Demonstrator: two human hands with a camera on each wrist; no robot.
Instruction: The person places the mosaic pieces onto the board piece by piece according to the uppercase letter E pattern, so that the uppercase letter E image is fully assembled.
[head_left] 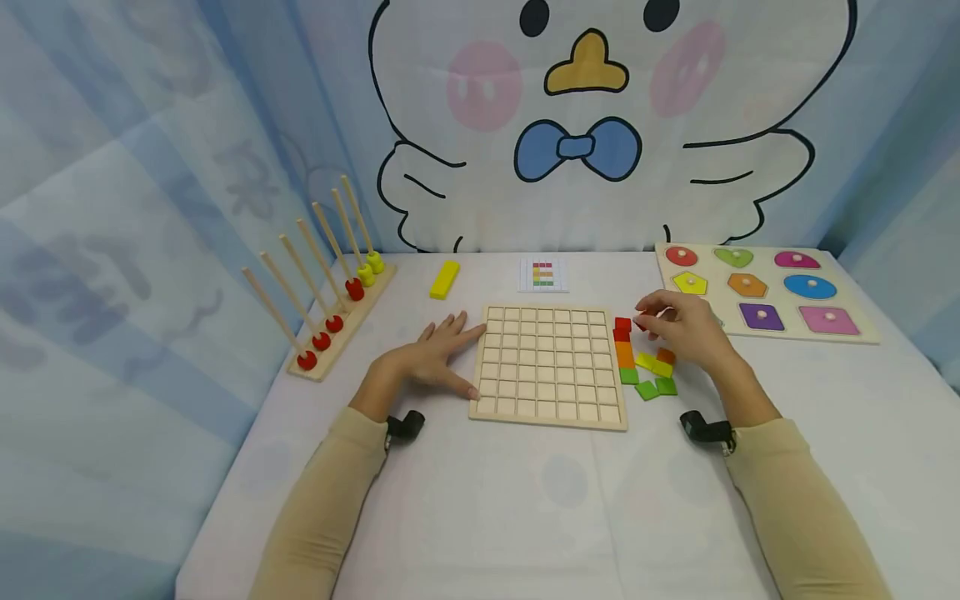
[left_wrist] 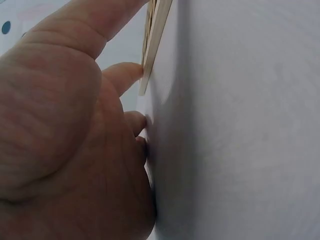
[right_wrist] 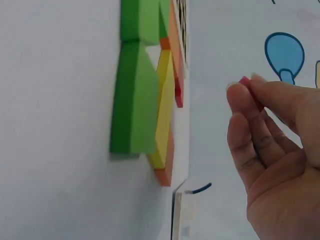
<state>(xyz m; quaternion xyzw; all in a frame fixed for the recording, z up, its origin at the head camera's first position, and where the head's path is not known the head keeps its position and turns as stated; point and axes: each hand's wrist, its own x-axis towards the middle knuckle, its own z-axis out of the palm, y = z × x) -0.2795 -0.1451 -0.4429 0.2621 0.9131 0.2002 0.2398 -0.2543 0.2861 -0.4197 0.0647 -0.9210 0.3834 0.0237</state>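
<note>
A wooden grid board (head_left: 551,364) with bare square cells lies flat on the white table. My left hand (head_left: 435,354) is spread at its left side, thumb and index fingertips touching the frame; the left wrist view also shows the board's edge (left_wrist: 156,47) at these fingers. Raised over the table to the right, my right hand (head_left: 682,329) pinches a small red tile (right_wrist: 244,80) between thumb and fingertips, mostly covered by them. Along the board's right edge run red tiles (head_left: 622,324), orange tiles (head_left: 625,356) and a green tile (head_left: 628,377). Loose yellow tiles (head_left: 662,368) and green tiles (head_left: 666,386) lie beside them.
A pattern card (head_left: 557,283) lies behind the board, a yellow block (head_left: 445,280) to its left. At far left stands a wooden peg rack (head_left: 315,368) with red and yellow beads. A shape puzzle board (head_left: 720,309) lies beyond my right hand.
</note>
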